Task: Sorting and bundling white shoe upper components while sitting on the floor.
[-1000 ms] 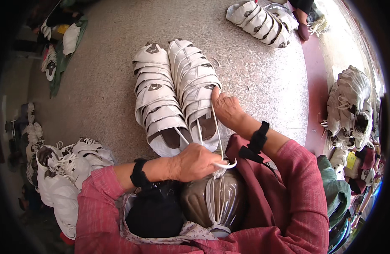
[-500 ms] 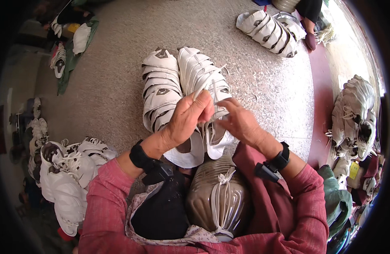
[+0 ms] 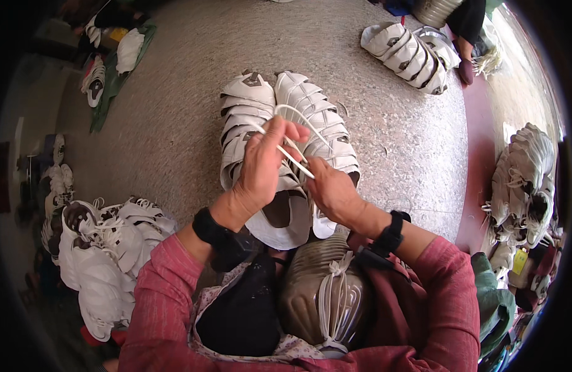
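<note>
Over two nested rows of white shoe uppers on the floor, the left row (image 3: 247,93) and the right row (image 3: 326,121), I handle a white shoelace (image 3: 296,164). My left hand (image 3: 260,162) is partly curled, with the lace running past its thumb and fingers and looping above them. Lower and to the right, my right hand (image 3: 334,189) pinches the lace between thumb and fingers. A brownish, ribbed bundle in clear plastic (image 3: 311,297), bound with white laces (image 3: 337,288), rests in my lap.
White shoes (image 3: 106,266) lie heaped at the left. More stand piled at the right (image 3: 522,180), above a green cloth (image 3: 492,291). Another row of uppers (image 3: 410,59) lies at the far right, by another person's foot (image 3: 465,71). A shoe lies on green cloth (image 3: 106,93) far left.
My right hand has moved down and left and now pinches the lace. The left hand has turned more upright, and a wide lace loop stands above it. The view has shifted slightly.
</note>
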Motion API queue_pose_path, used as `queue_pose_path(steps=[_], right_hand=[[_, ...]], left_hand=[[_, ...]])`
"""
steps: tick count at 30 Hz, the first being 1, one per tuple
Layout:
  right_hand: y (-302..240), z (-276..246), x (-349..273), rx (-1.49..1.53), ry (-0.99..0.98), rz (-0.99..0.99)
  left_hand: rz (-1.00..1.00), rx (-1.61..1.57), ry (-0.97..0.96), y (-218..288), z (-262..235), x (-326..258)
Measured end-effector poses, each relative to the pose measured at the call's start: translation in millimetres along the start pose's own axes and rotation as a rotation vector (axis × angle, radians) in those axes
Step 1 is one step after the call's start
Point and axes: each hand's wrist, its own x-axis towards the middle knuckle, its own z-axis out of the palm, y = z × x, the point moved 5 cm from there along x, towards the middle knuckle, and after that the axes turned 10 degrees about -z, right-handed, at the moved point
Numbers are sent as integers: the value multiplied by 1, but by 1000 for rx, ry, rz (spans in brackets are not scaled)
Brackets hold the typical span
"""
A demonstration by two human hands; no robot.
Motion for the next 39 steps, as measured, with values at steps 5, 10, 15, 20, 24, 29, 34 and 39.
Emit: queue_pose_path(steps=[5, 10, 15, 20, 24, 29, 34, 39], right_hand=[[20, -5, -8, 784, 19, 487], [40, -17, -11, 1032, -51, 422], [32, -20, -5, 786, 36, -53], [2, -26, 3, -336, 3, -427], [-6, -22, 11, -563, 67, -610], [7, -29, 7, -503, 5, -515], [40, -22, -19, -291, -82, -399], [61, -11, -84, -31, -217, 2]], left_hand=[[-94, -162, 218, -9, -46, -3], [202, 693, -535, 31, -11, -54], [114, 994, -875, 46, 12, -78], [240, 860, -334, 38, -15, 0], [-418, 642, -537, -35, -28, 29], [-465, 645, -550, -69, -28, 31], [-65, 1046, -435, -49, -43, 30], [-318, 1098, -321, -46, -76, 27]])
